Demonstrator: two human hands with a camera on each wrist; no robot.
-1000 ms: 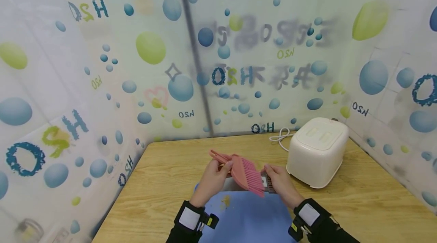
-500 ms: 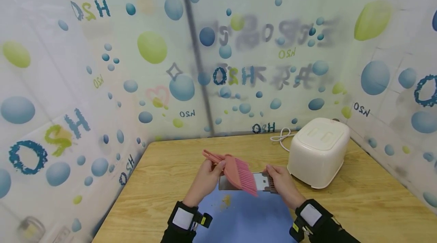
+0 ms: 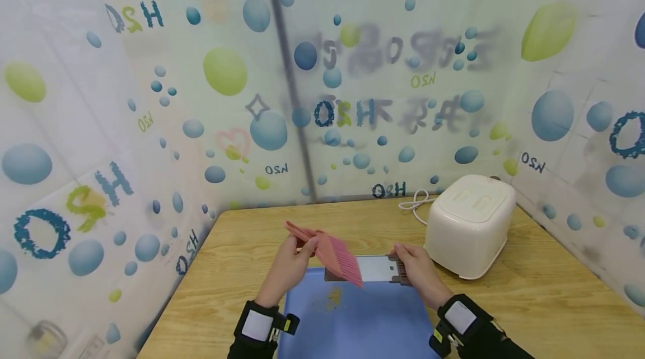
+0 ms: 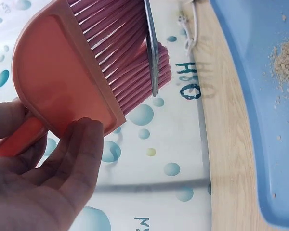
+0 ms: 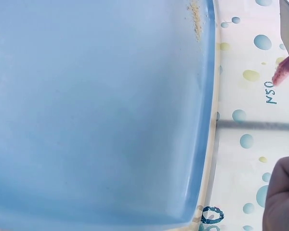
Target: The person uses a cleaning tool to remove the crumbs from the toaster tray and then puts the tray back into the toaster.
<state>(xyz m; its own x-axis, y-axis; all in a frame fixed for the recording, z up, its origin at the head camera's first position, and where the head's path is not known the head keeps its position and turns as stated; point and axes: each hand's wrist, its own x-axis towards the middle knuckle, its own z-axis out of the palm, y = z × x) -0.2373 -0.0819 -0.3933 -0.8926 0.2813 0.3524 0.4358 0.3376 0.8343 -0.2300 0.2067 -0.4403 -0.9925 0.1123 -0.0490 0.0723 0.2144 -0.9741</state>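
In the head view my left hand [image 3: 284, 272] grips the handle of a pink hand brush [image 3: 330, 252]. The bristles lie across a flat metal crumb tray [image 3: 375, 269], whose slatted brown-grey end my right hand [image 3: 420, 272] holds. This crumb tray is above the far part of a blue tray [image 3: 373, 325]. A small heap of tan crumbs [image 3: 334, 295] lies in the blue tray. The left wrist view shows bristles on both sides of the metal edge [image 4: 152, 53]. Only part of my right hand [image 5: 284, 197] appears in the right wrist view.
A white toaster [image 3: 468, 224] stands on the wooden table [image 3: 252, 241], right of and behind my right hand. Its white cord [image 3: 415, 202] lies behind it. Patterned curtains [image 3: 221, 124] enclose the table's back and sides.
My left hand and the brush have moved left along the crumb tray, uncovering more of its metal surface. My right hand has stayed nearly still.
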